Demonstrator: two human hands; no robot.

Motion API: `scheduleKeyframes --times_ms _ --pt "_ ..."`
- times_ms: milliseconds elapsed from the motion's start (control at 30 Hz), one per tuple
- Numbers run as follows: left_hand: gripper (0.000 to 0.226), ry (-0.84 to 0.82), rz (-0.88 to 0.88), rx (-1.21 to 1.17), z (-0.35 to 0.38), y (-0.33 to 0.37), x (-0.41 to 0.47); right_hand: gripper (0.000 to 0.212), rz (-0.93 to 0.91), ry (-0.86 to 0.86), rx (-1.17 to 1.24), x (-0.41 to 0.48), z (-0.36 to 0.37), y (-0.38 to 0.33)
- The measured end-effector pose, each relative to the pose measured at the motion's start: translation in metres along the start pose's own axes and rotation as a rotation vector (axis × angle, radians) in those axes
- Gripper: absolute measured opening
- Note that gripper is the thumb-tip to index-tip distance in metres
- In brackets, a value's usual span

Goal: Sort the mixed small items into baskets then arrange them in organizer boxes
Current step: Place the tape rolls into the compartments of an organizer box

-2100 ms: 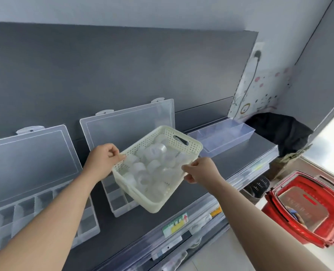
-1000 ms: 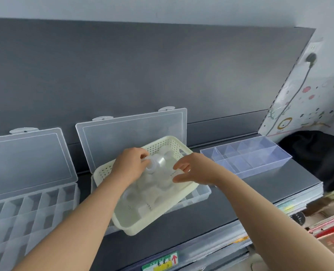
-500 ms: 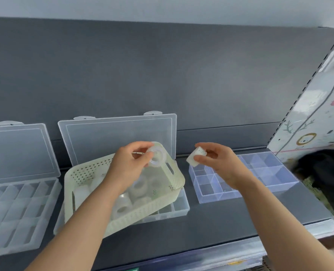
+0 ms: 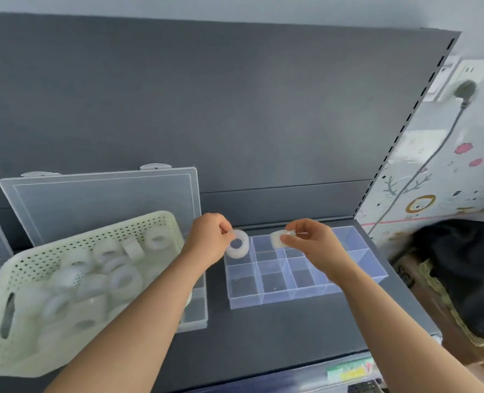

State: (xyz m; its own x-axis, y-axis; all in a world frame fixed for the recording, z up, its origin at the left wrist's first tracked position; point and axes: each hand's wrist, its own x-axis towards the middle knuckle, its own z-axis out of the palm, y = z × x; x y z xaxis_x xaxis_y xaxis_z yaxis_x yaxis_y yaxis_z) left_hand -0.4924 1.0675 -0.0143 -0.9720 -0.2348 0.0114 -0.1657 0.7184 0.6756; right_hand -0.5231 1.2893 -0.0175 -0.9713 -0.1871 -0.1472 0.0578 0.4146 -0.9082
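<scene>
The dark shelf [image 4: 263,336] carries everything. To the left of the divided box [image 4: 306,296], a pale basket [image 4: 79,231] with many small holes lies tilted on top of an open lidded box [image 4: 195,313]. The lid of that box stands upright behind it. The basket holds many tape rolls [image 4: 124,279], all of one kind, so I judge that the sorting into baskets is done for this kind.

The arranging into boxes seems to be only at its start. Every compartment of the divided box that I can see has nothing in it, and almost all rolls are in the basket.

The left hand [image 4: 206,242] is over the rear left corner of the divided box. Its thumb and fingers pinch the first roll [image 4: 237,248], which hangs at the rear left compartment. I cannot tell if it touches the wall there. The right hand [image 4: 314,245] is over the rear middle of the divided box. Its thumb and fingertips pinch the second roll [image 4: 277,240], and the other fingers are curled.

The rolls are small, whitish and half transparent rings, smooth, with a round hole. The first roll shows its flat face and the hole looks dark. The second roll is turned more on its edge and looks like a short cylinder. The ones in the basket are blurred.
</scene>
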Motion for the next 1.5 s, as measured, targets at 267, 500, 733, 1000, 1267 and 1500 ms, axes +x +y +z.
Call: scheduleKeyframes --times_ms 267,500,733,1000,1267,1500 --pt "0.009 0.065 -0.146 0.156 0.037 0.008 0.000 0.020 -0.065 -0.247 -0.127 0.032 -0.022 0.023" --pt "0.014 0.103 -0.179 0.109 0.047 0.004 -0.006 0.015 -0.082 -0.313 -0.106 0.040 -0.036 0.036" --pt "0.008 0.248 -0.204 -0.009 0.058 -0.011 -0.030 0.011 -0.172 -0.328 -0.137 0.051 -0.031 0.028" --pt "0.025 0.125 -0.292 -0.243 0.060 -0.011 -0.046 0.009 -0.494 -0.538 -0.427 0.065 0.021 0.003" --pt "0.031 0.086 -0.295 -0.287 0.057 -0.016 -0.049 0.020 -0.641 -0.661 -0.749 0.069 0.038 0.006" --pt "0.033 0.094 -0.303 -0.242 0.058 -0.012 -0.049 0.023 -0.683 -0.674 -0.743 0.067 0.037 0.007"
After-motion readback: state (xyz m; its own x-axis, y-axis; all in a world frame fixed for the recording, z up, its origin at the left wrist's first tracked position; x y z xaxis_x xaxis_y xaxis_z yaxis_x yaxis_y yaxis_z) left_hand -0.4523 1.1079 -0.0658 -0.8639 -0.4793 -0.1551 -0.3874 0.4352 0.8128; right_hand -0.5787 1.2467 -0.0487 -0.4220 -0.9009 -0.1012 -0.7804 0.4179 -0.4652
